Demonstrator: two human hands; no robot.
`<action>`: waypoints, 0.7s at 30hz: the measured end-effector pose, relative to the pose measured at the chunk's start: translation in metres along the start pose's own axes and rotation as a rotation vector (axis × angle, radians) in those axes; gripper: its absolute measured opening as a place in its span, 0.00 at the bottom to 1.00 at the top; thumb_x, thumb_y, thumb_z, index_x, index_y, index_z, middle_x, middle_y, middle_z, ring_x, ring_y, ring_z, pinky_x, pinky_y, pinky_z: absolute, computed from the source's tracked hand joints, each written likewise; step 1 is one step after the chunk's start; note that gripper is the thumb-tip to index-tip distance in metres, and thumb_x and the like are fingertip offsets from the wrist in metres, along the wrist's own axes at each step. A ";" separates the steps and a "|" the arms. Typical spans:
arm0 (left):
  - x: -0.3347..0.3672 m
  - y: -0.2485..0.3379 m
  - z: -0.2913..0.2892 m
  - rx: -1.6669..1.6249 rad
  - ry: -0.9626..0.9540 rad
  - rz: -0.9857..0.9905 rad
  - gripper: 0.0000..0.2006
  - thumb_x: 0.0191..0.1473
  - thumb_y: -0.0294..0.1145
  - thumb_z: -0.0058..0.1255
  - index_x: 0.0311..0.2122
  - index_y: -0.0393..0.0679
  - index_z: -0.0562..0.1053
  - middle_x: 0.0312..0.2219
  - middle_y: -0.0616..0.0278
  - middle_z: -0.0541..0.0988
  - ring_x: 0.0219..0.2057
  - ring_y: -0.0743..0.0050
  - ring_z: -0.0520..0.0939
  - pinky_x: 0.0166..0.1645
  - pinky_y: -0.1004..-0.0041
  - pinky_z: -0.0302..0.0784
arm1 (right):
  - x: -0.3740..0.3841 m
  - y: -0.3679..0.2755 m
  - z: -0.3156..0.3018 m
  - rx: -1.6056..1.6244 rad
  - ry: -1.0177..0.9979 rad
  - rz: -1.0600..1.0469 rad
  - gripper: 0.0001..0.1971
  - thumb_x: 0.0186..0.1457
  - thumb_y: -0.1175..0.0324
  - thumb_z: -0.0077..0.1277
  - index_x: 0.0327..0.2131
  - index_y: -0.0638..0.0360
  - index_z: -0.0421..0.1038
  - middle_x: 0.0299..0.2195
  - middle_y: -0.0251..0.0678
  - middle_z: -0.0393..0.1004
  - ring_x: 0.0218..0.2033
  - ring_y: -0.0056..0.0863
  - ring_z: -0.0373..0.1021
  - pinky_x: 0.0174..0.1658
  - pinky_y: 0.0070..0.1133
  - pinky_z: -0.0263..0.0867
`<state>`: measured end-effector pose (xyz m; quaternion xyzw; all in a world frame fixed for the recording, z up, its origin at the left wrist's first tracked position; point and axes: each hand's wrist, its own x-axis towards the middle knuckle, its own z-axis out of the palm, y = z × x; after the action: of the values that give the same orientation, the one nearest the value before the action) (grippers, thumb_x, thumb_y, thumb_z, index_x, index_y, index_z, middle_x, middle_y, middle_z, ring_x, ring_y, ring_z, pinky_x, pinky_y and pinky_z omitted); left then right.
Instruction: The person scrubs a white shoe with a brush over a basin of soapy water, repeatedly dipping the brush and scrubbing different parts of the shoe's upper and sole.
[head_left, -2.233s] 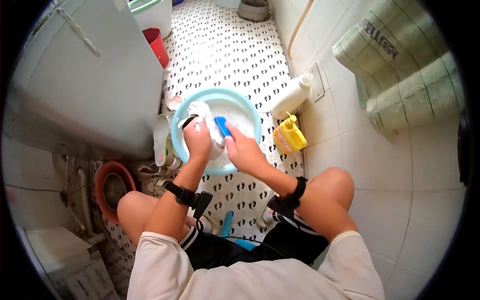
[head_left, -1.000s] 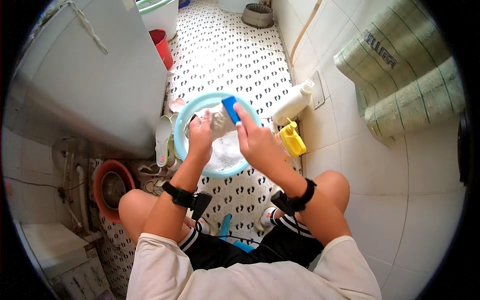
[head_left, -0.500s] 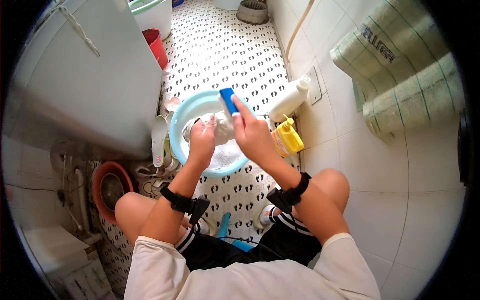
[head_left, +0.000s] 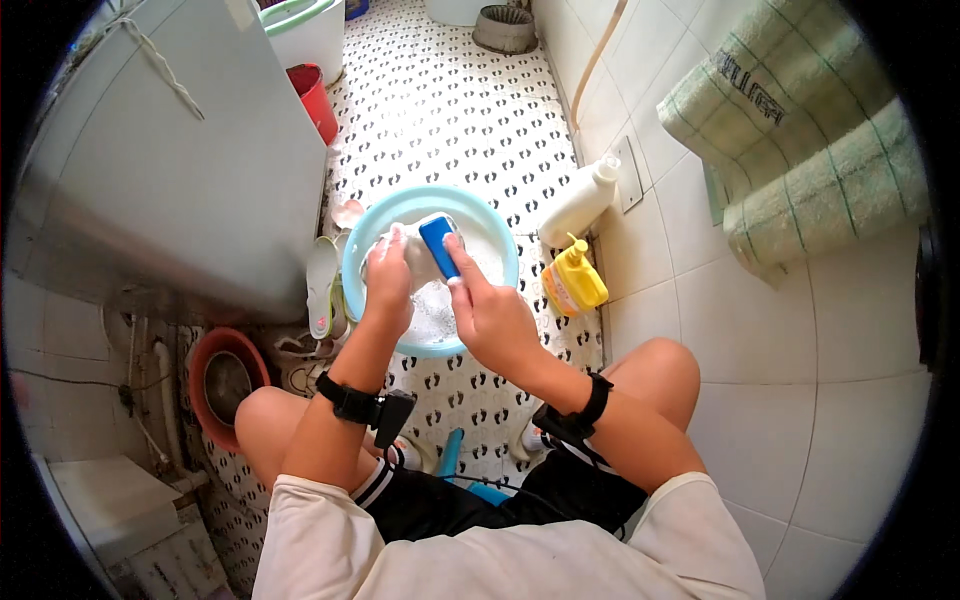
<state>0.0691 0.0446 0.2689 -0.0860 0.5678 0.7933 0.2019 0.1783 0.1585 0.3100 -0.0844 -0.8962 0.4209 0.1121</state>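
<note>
A light-blue basin (head_left: 512, 265) of sudsy water (head_left: 433, 312) stands on the floor between my knees and the far room. Over it my left hand (head_left: 388, 275) is closed on a soapy white shoe (head_left: 420, 258), largely hidden by my hands and the brush. My right hand (head_left: 490, 310) grips a blue-backed scrub brush (head_left: 438, 245), its bristle side down against the shoe. Foam clings to the fingers of both hands.
On the right by the tiled wall stand a white bottle (head_left: 580, 205) and a yellow pump bottle (head_left: 575, 280). Left are a light shoe (head_left: 322, 285), a terracotta-coloured tub (head_left: 205, 425), a red bucket (head_left: 315, 105) and a large grey appliance (head_left: 200, 180). A green checked towel (head_left: 800, 120) hangs at right.
My right hand has moved left and nearer to me, bringing the brush down from the basin's far rim onto the shoe. My left hand has shifted slightly left.
</note>
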 end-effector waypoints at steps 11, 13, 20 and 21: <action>-0.012 -0.003 0.014 -0.152 -0.107 -0.179 0.20 0.66 0.41 0.27 0.51 0.39 0.67 0.43 0.57 0.76 0.42 0.66 0.79 0.48 0.63 0.75 | 0.018 0.012 0.016 -0.117 0.044 -0.041 0.27 0.60 0.62 0.42 0.63 0.42 0.54 0.14 0.50 0.70 0.18 0.52 0.71 0.25 0.45 0.67; -0.007 -0.007 0.010 -0.196 -0.129 -0.168 0.21 0.66 0.42 0.27 0.51 0.39 0.67 0.44 0.57 0.75 0.44 0.64 0.78 0.51 0.63 0.74 | 0.023 0.010 0.013 -0.066 0.071 0.007 0.26 0.60 0.62 0.42 0.63 0.42 0.55 0.15 0.50 0.71 0.18 0.53 0.71 0.26 0.45 0.67; -0.008 0.008 0.006 -0.324 -0.090 -0.126 0.21 0.66 0.42 0.27 0.54 0.38 0.64 0.45 0.56 0.75 0.47 0.64 0.77 0.55 0.62 0.71 | 0.009 0.002 0.011 -0.151 -0.032 -0.059 0.28 0.61 0.62 0.42 0.64 0.42 0.53 0.14 0.48 0.71 0.18 0.49 0.72 0.24 0.42 0.67; -0.011 0.015 0.011 -0.363 -0.052 -0.148 0.21 0.67 0.42 0.27 0.54 0.38 0.64 0.46 0.56 0.75 0.47 0.64 0.77 0.55 0.62 0.72 | 0.016 0.005 0.009 -0.182 0.052 -0.165 0.28 0.60 0.66 0.43 0.64 0.44 0.54 0.13 0.46 0.69 0.16 0.47 0.69 0.21 0.38 0.64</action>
<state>0.0737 0.0489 0.2893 -0.1420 0.4023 0.8675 0.2557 0.1610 0.1589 0.3031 -0.0309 -0.9314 0.3248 0.1613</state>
